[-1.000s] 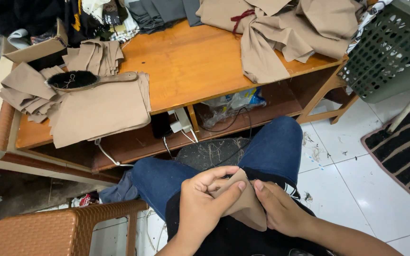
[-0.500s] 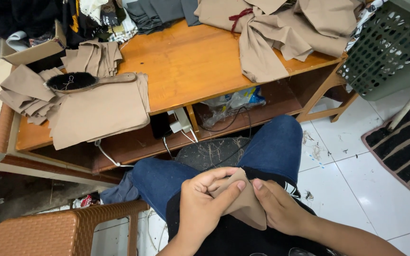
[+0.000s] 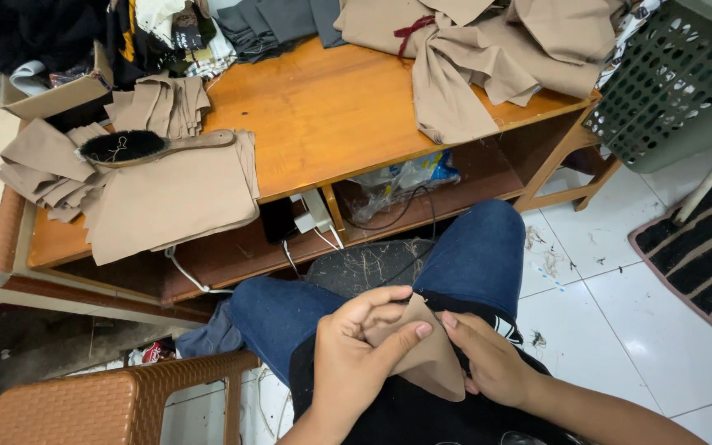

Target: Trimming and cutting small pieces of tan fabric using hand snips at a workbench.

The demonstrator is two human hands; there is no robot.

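A small tan fabric piece (image 3: 422, 354) is held in the lap, over blue jeans.

The cloth is pinched between the fingers of the left hand (image 3: 360, 346) and gripped along its other edge by the right hand (image 3: 488, 358). Folded tan cloth (image 3: 170, 194) and a black-bristled wooden brush (image 3: 138, 147) are seen on the orange wooden table (image 3: 323, 115) ahead.

Over blue-jeaned knees, the left hand (image 3: 362, 350) and right hand (image 3: 492, 360) pinch a small tan cloth piece (image 3: 422, 354) between them. Ahead, a wooden table (image 3: 331, 115) carries folded tan cloth (image 3: 170, 198), a brush (image 3: 146, 146) and a heaped tan pile (image 3: 488, 58); a green basket (image 3: 677, 82) stands at right.
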